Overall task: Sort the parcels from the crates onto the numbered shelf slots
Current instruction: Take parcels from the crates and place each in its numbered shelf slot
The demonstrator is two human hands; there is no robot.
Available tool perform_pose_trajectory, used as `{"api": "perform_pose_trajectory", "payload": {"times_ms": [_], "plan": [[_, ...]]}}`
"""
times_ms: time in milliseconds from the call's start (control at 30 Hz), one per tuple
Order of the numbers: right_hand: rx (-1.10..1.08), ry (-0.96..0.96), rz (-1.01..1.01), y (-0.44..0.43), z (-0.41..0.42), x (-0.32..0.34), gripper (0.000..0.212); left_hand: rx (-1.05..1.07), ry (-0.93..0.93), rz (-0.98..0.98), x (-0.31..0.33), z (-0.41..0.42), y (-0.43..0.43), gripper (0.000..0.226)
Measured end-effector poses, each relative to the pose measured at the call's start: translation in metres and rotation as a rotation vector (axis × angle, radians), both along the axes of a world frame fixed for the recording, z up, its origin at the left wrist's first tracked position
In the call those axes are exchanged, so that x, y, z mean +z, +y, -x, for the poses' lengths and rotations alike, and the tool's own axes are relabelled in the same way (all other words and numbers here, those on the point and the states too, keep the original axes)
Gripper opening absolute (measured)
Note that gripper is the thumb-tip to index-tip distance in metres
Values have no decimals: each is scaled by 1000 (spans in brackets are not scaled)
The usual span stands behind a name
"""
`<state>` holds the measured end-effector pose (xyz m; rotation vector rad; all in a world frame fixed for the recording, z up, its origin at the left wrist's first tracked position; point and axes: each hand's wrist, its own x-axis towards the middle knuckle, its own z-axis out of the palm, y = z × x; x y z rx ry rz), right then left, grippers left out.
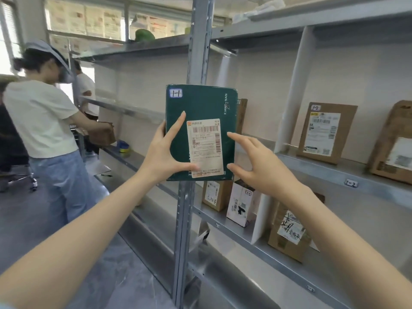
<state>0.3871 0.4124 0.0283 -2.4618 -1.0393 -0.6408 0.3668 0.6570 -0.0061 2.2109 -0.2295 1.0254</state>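
Left hand (pixel 160 157) grips flat dark-green parcel (pixel 207 105), matte card with rounded corners, held upright: thumb across lower front, index stretched up the face. Right hand (pixel 256 166) released, fingers spread, just right of parcel edge; contact unclear. White shipping label (pixel 205 148) with barcodes sits between the hands; handwritten "1-1" sticker (pixel 176 93) above left index. Grey steel upright (pixel 198 41) directly behind parcel. Right of right hand: white divider (pixel 294 90), brown carton (pixel 325 132) marked "1-2", shelf tag (pixel 350 183) "1-2". Below right hand: white box (pixel 242 204) marked "2-1".
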Motion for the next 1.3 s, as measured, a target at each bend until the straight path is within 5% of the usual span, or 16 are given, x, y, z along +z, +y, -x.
{"api": "perform_pose_trajectory", "payload": {"times_ms": [333, 733, 1300], "plan": [[-265, 17, -59, 68, -30, -2, 80, -269, 21, -4, 11, -103, 67, 126], [-582, -8, -102, 51, -79, 15, 98, -500, -21, -48, 37, -214, 33, 122], [-690, -62, -97, 48, -200, 28, 96, -648, -129, -35, 65, -358, -14, 126]]}}
